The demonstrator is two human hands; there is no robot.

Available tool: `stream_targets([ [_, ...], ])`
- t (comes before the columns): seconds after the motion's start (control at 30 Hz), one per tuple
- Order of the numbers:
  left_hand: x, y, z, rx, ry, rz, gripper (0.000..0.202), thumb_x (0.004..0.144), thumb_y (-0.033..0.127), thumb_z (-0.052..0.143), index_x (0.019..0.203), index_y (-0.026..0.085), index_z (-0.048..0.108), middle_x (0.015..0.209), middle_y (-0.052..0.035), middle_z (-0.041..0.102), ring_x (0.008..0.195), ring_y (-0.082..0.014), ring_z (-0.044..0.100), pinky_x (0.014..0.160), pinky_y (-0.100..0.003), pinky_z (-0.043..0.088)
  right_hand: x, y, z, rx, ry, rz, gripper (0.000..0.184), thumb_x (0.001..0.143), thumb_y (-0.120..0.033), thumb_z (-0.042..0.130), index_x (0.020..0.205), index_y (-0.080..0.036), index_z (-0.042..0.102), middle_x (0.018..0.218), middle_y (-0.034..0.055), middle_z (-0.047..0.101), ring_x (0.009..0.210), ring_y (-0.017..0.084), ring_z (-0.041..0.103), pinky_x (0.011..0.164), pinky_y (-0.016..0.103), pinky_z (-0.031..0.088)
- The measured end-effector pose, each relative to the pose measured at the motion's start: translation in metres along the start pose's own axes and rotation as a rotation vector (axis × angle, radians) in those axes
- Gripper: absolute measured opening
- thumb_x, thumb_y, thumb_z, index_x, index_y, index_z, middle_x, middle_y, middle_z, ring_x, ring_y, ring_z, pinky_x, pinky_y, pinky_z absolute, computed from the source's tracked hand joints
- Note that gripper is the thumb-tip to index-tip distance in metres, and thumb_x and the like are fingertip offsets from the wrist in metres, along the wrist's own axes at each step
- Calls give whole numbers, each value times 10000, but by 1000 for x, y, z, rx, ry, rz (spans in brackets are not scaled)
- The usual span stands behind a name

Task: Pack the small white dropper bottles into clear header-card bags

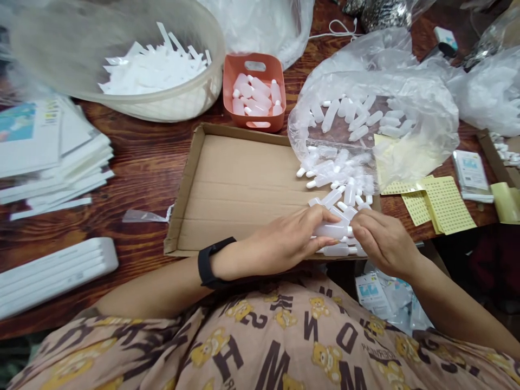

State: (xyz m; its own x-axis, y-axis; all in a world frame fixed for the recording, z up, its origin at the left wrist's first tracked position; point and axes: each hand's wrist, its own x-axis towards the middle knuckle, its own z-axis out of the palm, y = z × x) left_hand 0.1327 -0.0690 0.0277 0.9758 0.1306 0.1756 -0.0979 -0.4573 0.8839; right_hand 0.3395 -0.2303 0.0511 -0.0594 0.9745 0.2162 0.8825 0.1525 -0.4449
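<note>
Between the thumb and fingers of my left hand (284, 235) lies a small translucent white plastic bottle (330, 231), held sideways. The fingers of my right hand (384, 241) are curled closed around the bottle's white cap end, hiding its tip. Both hands are over the right front corner of a shallow cardboard tray (235, 179). Under and behind them is a heap of similar small bottles (325, 168), spilling from a clear plastic bag (430, 119).
An orange basket (254, 122) of bottles stands behind the tray. Left of it is a large bowl (179, 103) of white strips. Stacked cards (77, 157) and a white ridged box (60, 273) lie left. Yellow sticker sheets (447, 208) and a small packet (471, 173) lie right.
</note>
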Motion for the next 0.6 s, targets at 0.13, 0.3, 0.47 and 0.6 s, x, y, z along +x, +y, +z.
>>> stream_targets([
  [0.13, -1, 1, -6, -77, -54, -113, 304, 1134, 438, 498, 1343, 218, 523, 1339, -134, 698, 1229, -269, 689, 1072, -430, 548, 4, -1, 2, 48, -137, 58, 464, 1178, -460, 335, 914, -222, 633, 824, 35, 740, 722, 175, 691, 667, 298, 509],
  [0.3, -4, 1, -16, -171, -129, -207, 286, 1121, 431, 524, 1323, 228, 527, 1318, -105, 704, 1182, -246, 702, 1038, -391, 550, 13, -2, 4, -5, -141, -82, 547, 1180, -465, 282, 829, -212, 616, 789, 61, 702, 733, 190, 657, 709, 324, 513],
  [0.47, -10, 0, -24, -133, -100, -223, 288, 1122, 435, 510, 1329, 235, 519, 1341, -113, 688, 1220, -256, 684, 1074, -417, 540, 24, -1, 5, -8, -207, -90, 587, 1185, -495, 234, 901, -198, 653, 833, 50, 711, 715, 164, 624, 639, 292, 438],
  [0.6, -17, -2, -26, -92, -153, -191, 286, 1143, 421, 483, 1352, 230, 520, 1242, -90, 715, 1117, -225, 722, 999, -383, 589, 32, -1, 11, -224, -18, -337, 467, 1169, -415, 351, 868, -200, 638, 817, 69, 670, 740, 194, 559, 667, 339, 390],
])
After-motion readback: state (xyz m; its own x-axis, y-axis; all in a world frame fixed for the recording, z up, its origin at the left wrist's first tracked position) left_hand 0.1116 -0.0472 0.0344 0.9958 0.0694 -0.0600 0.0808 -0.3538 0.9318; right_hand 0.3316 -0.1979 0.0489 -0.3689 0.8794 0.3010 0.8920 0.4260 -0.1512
